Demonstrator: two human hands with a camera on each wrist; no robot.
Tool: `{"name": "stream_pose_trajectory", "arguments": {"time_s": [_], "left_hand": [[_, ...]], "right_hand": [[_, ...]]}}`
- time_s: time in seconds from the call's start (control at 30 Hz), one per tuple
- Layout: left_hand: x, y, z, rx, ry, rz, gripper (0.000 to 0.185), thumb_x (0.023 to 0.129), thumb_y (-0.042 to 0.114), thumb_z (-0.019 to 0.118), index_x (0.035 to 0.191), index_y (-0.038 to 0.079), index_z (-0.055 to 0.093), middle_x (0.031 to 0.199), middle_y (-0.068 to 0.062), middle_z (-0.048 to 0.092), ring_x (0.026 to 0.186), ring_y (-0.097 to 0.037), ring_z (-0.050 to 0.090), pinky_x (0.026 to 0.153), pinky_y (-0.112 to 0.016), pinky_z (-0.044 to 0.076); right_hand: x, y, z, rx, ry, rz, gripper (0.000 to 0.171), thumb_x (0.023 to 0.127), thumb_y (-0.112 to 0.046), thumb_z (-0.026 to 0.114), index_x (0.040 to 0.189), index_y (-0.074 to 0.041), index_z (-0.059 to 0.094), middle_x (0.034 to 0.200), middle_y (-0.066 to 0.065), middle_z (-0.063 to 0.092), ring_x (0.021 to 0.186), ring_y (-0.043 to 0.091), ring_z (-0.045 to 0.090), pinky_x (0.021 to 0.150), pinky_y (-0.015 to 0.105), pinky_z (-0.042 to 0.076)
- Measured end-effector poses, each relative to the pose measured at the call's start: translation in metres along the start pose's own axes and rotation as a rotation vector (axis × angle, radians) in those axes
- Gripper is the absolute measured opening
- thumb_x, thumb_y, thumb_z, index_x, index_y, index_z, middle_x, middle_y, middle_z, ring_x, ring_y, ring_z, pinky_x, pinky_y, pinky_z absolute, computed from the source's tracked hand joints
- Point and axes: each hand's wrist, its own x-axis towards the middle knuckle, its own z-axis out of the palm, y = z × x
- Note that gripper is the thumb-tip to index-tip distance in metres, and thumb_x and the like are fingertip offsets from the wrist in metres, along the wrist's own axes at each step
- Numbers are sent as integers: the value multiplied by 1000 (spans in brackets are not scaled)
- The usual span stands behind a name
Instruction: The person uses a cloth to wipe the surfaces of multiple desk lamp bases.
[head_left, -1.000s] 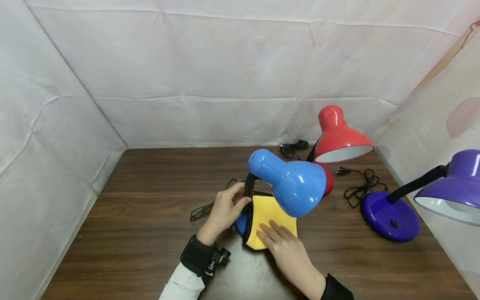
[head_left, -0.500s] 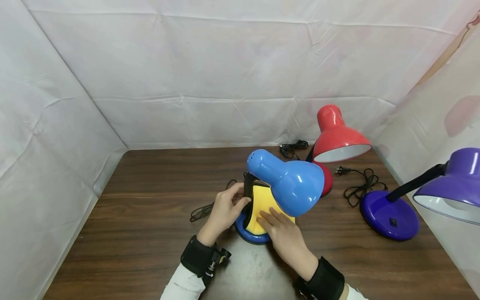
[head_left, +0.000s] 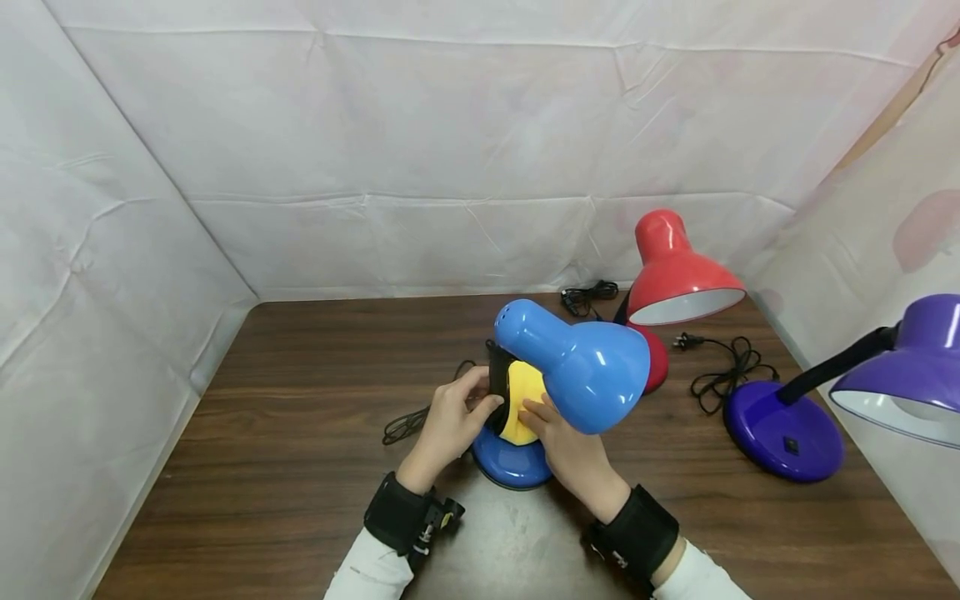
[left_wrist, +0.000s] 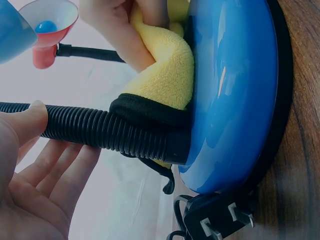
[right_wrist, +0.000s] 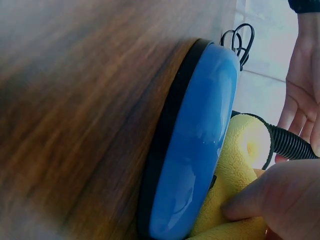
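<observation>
Wiping the blue lamp (head_left: pixel 570 367), which stands near the middle of the wooden table (head_left: pixel 285 467) with its round base (head_left: pixel 510 462) flat on the wood and its shade tipped over toward the right. Left hand (head_left: pixel 450 421) wrapped around the black ribbed neck (left_wrist: pixel 100 131), thumb on top and fingers curled loosely beneath, steadying it just above the base. Right hand (head_left: pixel 566 450) pressing the yellow cloth (head_left: pixel 521 400) with fingertips into the corner where neck meets base, pinching the bunched fabric rather than clamping it hard. To do this step well: best to keep the left-hand hold firm but low on the neck, so that the flexible tube does not bend and swing the heavy shade; worth working the cloth round the foot of the neck in short strokes, since the wrist views show it folded thick with its black hem (left_wrist: pixel 145 111) against the joint, and a flatter fold would probably reach the seam better. Sensible to mind the lamp's black cord and plug (left_wrist: pixel 220 222) lying at the rim of the base, so as not to drag them. Nearby, 2 other lamps: a red lamp (head_left: pixel 678 275) just behind the blue shade and a purple lamp (head_left: pixel 787 425) well apart on the right, with loose cables (head_left: pixel 723 371) between them.
</observation>
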Motion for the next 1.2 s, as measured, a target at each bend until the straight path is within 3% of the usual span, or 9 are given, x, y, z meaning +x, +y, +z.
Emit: {"name": "stream_pose_trajectory", "arguments": {"time_s": [0.47,0.83,1.2], "left_hand": [[0,-1,1,-3,-1,-11,29,83,4,66,111,13,60,86,-2,67,77,-8,64,66,-21,54],[1,-3,0,-1,-9,-8,28,84,6,66,110,12,60,87,-1,67,79,-8,64,67,-19,54],[0,-3,1,-24,-3,12,26,84,5,65,109,12,60,86,-2,67,77,-9,65,66,-20,54]], "right_hand": [[-7,-3,-5,-36,-93,-12,25,84,-9,65,109,-11,69,114,6,65,110,31,58,97,52,41],[-14,-16,-15,-5,-216,-4,36,80,-1,68,114,-12,65,121,6,61,115,27,55,91,42,48],[-32,-27,-23,-15,-161,-95,41,74,2,72,111,-12,67,120,5,62,113,25,57,85,38,52]]}}
